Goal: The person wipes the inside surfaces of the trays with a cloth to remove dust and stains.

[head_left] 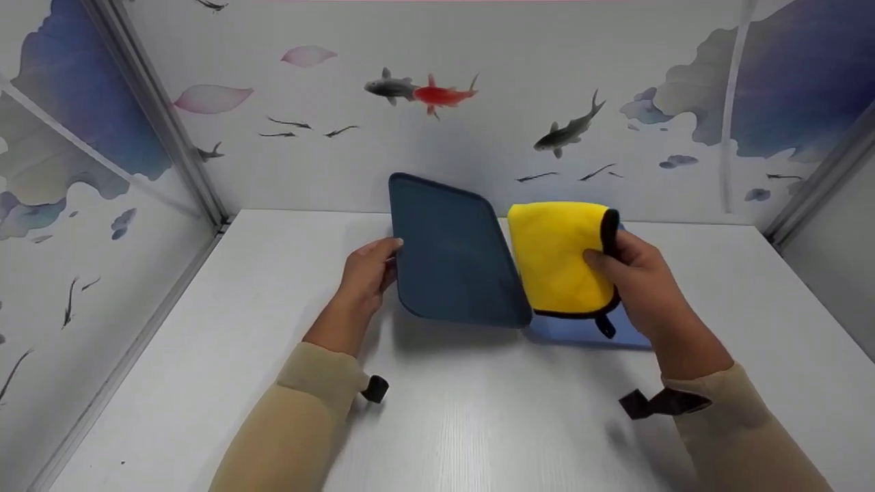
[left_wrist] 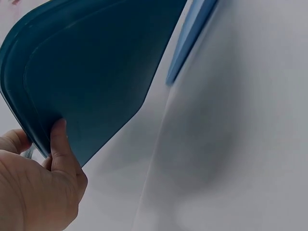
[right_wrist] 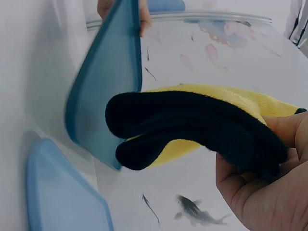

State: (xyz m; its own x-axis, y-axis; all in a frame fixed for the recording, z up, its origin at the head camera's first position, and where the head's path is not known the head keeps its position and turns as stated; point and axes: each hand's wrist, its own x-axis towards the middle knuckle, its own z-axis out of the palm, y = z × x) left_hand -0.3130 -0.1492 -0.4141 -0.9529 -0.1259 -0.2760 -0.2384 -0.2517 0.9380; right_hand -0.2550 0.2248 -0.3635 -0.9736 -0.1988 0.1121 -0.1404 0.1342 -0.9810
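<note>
A dark blue-green tray [head_left: 451,253] is tilted up above the table, gripped at its left edge by my left hand [head_left: 369,270]. In the left wrist view, the thumb and fingers [left_wrist: 60,144] pinch the tray's rim. My right hand [head_left: 642,283] holds a folded yellow cloth [head_left: 557,256] with black edging, just right of the tray. The right wrist view shows the folded cloth's dark border [right_wrist: 192,115] toward the camera. Beneath the cloth, a lighter blue tray [head_left: 581,333] lies on the table, partly hidden by the cloth and the right hand.
The white table [head_left: 451,424] runs back to a wall [head_left: 478,41] printed with fish and petals. A side wall [head_left: 55,273] with a metal corner post [head_left: 160,109] stands at the left. Small black devices [head_left: 376,388] are strapped at both sleeves.
</note>
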